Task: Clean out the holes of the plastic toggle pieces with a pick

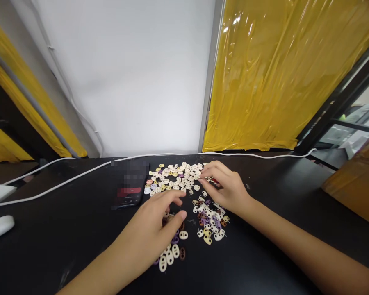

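My right hand (226,186) is at the right end of a spread of small oval two-hole plastic pieces (187,176), mostly cream. Its thumb and index fingertips come together there; what they pinch is too small to make out. My left hand (160,219) hovers palm down with thumb and fingers apart, holding nothing. Partly under it lies a group of larger two-hole ovals (169,257) in cream, purple and brown. Below my right hand is a heap of small pieces with little stems (212,219), in white, purple, yellow and brown.
A dark phone (130,186) lies left of the spread on the black table (258,262). A white cable (119,159) runs along the back edge by the white wall. Rounded white object (0,228) at far left; cardboard box (355,180) at right.
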Action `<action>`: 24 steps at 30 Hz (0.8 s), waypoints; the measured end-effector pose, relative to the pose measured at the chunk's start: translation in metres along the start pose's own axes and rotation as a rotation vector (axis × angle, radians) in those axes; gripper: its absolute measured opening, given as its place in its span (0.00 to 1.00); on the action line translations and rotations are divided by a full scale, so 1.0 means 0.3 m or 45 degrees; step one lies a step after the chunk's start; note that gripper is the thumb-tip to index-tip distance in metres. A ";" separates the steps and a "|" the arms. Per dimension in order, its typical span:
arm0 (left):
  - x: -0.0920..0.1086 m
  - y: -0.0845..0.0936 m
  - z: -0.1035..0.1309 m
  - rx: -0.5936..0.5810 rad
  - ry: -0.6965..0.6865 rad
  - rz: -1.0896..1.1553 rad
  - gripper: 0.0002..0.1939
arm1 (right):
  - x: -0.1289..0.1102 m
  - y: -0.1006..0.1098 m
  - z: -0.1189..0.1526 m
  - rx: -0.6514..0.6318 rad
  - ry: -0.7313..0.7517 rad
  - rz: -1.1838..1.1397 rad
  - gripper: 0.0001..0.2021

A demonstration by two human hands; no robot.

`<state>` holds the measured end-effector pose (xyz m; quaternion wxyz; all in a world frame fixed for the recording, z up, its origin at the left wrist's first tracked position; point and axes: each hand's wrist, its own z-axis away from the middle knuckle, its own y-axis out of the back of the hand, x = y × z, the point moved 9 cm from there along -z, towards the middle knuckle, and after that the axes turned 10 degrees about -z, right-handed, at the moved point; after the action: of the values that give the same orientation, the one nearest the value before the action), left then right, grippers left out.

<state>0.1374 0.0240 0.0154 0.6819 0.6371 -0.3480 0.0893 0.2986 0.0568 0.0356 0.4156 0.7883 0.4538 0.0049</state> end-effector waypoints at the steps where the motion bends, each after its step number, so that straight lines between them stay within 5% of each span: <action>1: -0.002 -0.004 -0.002 -0.015 0.025 0.176 0.18 | -0.040 0.034 0.009 0.098 0.095 -0.092 0.02; 6: 0.023 -0.043 -0.013 -0.136 0.069 1.020 0.15 | -0.207 0.074 0.053 0.044 0.419 -0.306 0.11; 14: 0.006 -0.067 -0.003 -0.136 0.171 1.112 0.07 | -0.224 0.048 0.053 -0.136 0.402 -0.284 0.13; 18: -0.003 -0.056 -0.010 -0.058 0.177 1.141 0.03 | -0.207 0.035 0.047 -0.142 0.253 -0.511 0.16; 24: -0.046 0.007 -0.030 0.231 0.161 1.040 0.09 | -0.124 -0.012 0.056 -0.228 -0.389 -0.856 0.08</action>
<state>0.1293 0.0371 0.0095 0.5517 0.4976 -0.5200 0.4214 0.2807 0.0201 0.0359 0.5242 0.5475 0.6177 -0.2095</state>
